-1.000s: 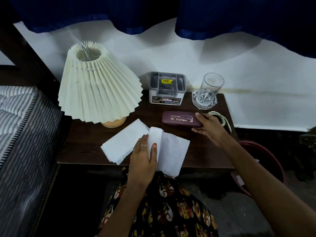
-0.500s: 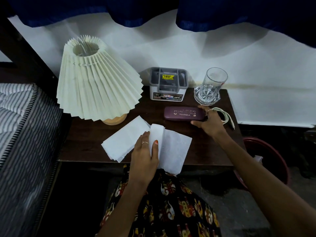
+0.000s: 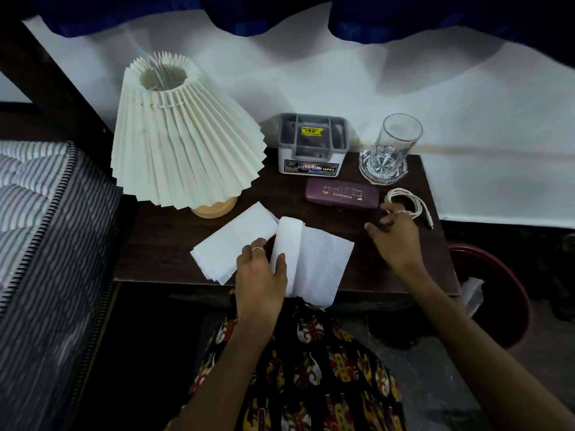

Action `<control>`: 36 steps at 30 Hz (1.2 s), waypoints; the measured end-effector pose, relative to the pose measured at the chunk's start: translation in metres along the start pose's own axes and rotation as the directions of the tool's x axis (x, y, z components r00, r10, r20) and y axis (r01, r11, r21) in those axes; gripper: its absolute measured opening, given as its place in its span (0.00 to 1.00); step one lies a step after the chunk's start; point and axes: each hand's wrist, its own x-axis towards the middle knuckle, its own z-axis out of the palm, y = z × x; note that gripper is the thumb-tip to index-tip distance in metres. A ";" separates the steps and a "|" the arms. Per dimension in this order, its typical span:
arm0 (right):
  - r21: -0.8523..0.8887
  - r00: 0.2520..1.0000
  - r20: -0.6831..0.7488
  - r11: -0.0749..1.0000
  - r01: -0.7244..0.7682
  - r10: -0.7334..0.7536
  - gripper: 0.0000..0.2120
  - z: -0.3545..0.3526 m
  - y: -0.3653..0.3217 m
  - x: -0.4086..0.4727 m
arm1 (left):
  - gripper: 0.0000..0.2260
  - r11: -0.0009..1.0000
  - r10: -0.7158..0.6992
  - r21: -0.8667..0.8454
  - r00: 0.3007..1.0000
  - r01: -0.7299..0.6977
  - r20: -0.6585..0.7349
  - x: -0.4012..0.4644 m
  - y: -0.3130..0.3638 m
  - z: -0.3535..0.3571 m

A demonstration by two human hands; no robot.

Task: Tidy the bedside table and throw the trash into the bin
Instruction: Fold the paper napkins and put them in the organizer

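The white tissue sheets (image 3: 273, 253) lie at the front edge of the dark bedside table (image 3: 161, 256), one part hanging over the edge; the left hand (image 3: 259, 275) grips them where they fold up, thumb on one side and fingers on the other; the right hand (image 3: 393, 236) is above the table with loosely curled fingers, holding nothing, just beside the white cable (image 3: 409, 203). Behind it lies a maroon case (image 3: 342, 193); further back stand a grey organiser box (image 3: 312, 144), a glass (image 3: 392, 147) and a pleated lamp (image 3: 183, 144); the red bin (image 3: 504, 293) is on the floor to the right.
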 end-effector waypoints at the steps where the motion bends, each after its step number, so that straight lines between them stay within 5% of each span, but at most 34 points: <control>1: 0.008 1.000 0.022 1.000 -0.010 0.010 0.22 0.000 -0.001 -0.011 | 0.21 1.000 -0.015 0.015 1.000 0.015 0.003 0.000 0.000 0.001; 6: 0.030 0.997 0.079 0.999 -0.020 0.018 0.21 -0.001 -0.002 -0.050 | 0.24 0.982 0.004 0.186 0.999 -0.013 0.046 0.003 0.007 0.009; 12: 0.030 0.995 0.104 1.000 -0.008 0.004 0.20 -0.012 -0.011 -0.062 | 0.17 0.996 -0.081 0.042 0.988 0.077 0.129 0.004 0.020 0.006; 17: -0.020 0.955 0.203 0.975 0.223 -0.215 0.26 -0.033 -0.045 -0.050 | 0.14 0.995 0.095 0.011 0.986 -0.097 0.141 0.002 0.042 -0.015; 21: -0.021 0.838 0.362 0.895 0.446 -0.409 0.38 -0.063 -0.078 -0.046 | 0.09 0.944 0.297 0.087 0.935 -0.318 0.196 0.001 0.061 -0.045; 24: 0.029 0.756 0.461 0.860 0.510 -0.465 0.35 -0.083 -0.098 -0.050 | 0.09 0.869 0.428 0.148 0.866 -0.473 0.258 -0.004 0.073 -0.071; 27: 0.183 0.716 0.493 0.864 0.470 -0.494 0.20 -0.098 -0.112 -0.058 | 0.13 0.831 0.493 0.119 0.818 -0.544 0.295 -0.011 0.086 -0.099; 32: 0.473 0.809 0.392 0.850 0.230 -0.438 0.09 -0.123 -0.118 -0.083 | 0.12 0.851 0.519 -0.055 0.820 -0.522 0.242 -0.029 0.103 -0.145; 36: 0.668 0.837 0.381 0.743 0.045 -0.393 0.09 -0.140 -0.116 -0.100 | 0.10 0.818 0.429 -0.512 0.871 -0.261 0.241 -0.049 0.098 -0.169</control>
